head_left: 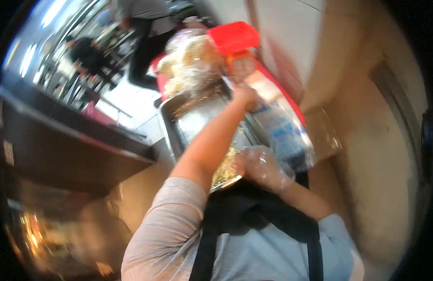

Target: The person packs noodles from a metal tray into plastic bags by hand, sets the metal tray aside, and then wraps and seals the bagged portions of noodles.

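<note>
My bare left hand reaches across a metal tray to its far right side, close to an orange container. Its fingers look curled, but what they hold, if anything, is hidden. At the near end of the tray lie pale yellow-green shreds. Beside them is my right hand in a clear plastic glove, fingers bent in, with their contents out of sight. Brownish bits lie along the tray's far edge.
Bulging clear bags of pale food and a red basket stand beyond the tray. A blue-and-white plastic package lies to the right, by the tiled wall. A dark counter is on the left; people stand farther back.
</note>
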Demonstrator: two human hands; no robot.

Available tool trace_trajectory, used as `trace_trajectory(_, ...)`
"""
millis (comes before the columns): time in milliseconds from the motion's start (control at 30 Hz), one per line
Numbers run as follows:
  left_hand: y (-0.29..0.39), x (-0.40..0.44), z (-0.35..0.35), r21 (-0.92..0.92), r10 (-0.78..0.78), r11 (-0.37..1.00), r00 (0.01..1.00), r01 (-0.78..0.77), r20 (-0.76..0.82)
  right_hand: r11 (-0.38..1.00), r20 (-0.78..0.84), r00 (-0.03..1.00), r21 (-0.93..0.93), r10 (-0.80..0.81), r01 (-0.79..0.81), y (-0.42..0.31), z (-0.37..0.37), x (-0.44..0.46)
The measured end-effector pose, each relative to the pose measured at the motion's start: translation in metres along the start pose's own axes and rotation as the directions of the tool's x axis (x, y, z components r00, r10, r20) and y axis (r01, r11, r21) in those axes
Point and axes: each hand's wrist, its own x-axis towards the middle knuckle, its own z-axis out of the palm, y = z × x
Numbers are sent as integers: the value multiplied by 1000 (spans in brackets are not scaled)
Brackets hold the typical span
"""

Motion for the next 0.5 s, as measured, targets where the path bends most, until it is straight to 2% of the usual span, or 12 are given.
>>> trace_trajectory(33,21,9,1,214,-87,975,991,63,104,898,-239,933,-413,-268,152,3,10,-9)
trace_trajectory(67,27,17,-6,83,-119,991,980,107,160,941,-255,935,-294,-246,168,6,8,-11)
trace_trajectory(100,27,20,-3,19,-151,988,986,150,65,968,-253,941,-163,-226,189,6,3,-8)
trace_trajectory(133,29,19,0,-53,-184,982,978,180,-99,958,-235,937,-186,-258,217,1,-5,-6)
trace_trajectory(200,33,17,7,-177,-225,971,871,162,-437,943,-177,938,-205,-298,261,-3,-12,-3)
trace_trajectory(267,38,8,9,-230,-208,970,774,83,-598,947,-86,950,-143,-300,286,-4,-13,0)
trace_trajectory(300,36,16,17,-316,-224,947,813,53,-538,952,-40,953,-79,-300,296,-5,-15,3)
trace_trajectory(333,33,5,4,-344,-205,938,881,52,-426,955,-9,956,-27,-294,294,-4,-17,2)
trace_trajectory(400,31,-4,-10,-517,-130,856,970,5,-207,958,24,958,26,-286,285,-7,-17,7)
trace_trajectory(500,38,-4,-10,-608,-238,788,960,99,-151,962,24,962,50,-270,269,-9,-16,8)
